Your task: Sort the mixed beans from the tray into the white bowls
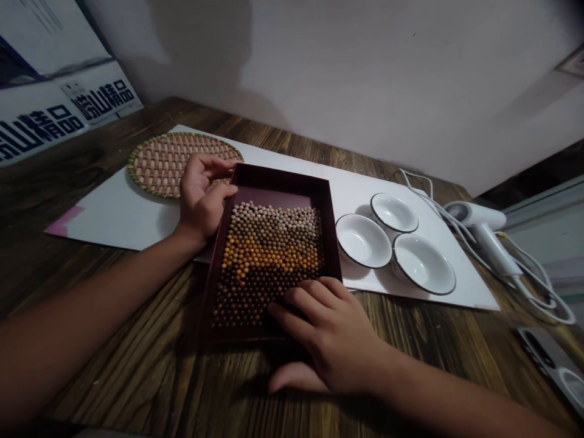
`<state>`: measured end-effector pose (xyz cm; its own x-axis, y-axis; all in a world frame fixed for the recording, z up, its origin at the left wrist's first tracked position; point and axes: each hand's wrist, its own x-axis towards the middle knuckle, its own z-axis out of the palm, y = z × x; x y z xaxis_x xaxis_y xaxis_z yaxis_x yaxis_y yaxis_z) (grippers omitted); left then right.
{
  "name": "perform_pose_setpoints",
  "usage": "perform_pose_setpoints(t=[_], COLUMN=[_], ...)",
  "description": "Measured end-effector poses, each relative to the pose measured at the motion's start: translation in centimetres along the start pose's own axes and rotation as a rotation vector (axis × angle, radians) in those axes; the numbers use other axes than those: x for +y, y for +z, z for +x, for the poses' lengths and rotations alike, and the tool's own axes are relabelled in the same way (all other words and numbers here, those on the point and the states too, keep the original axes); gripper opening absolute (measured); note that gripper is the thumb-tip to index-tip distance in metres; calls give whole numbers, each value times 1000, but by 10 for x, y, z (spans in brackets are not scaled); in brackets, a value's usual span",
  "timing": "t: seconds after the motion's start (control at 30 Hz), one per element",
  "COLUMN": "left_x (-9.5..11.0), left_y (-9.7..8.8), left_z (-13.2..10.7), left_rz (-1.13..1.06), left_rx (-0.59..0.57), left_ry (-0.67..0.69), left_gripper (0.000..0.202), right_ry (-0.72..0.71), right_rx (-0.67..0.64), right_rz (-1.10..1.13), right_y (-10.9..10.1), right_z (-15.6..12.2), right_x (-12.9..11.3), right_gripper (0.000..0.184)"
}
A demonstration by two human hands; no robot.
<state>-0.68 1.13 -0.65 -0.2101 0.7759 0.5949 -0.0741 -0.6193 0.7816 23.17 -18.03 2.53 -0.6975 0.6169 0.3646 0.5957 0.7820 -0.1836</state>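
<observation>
Both hands are at a dark tray (278, 176) of packed, banded beads (269, 261) on the desk (137, 365). The left hand (201, 198), half curled, touches its far corner; the right hand (328, 331), fingers loosely spread, lies over its near edge. Neither hand's grip can be told.

Dim, warm light is falling across the wooden tabletop (150, 365), the right hand (333, 334) is casting a dark shadow beneath itself, a soft shadow is darkening the white wall (201, 55), and wide-angle distortion is bending the frame's edges.
</observation>
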Motion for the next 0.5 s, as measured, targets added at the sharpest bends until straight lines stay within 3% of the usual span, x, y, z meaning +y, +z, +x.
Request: perform_pose_setpoints(t=[0.5], left_x=[2], left_y=[1], left_z=[0], left_rz=[-19], left_rx=[5], left_ry=[-17], left_gripper=[38], right_ry=[2], right_rx=[-75], right_rz=[-3], right_y=[-3], right_z=[-1], right_x=[1], right_gripper=[76])
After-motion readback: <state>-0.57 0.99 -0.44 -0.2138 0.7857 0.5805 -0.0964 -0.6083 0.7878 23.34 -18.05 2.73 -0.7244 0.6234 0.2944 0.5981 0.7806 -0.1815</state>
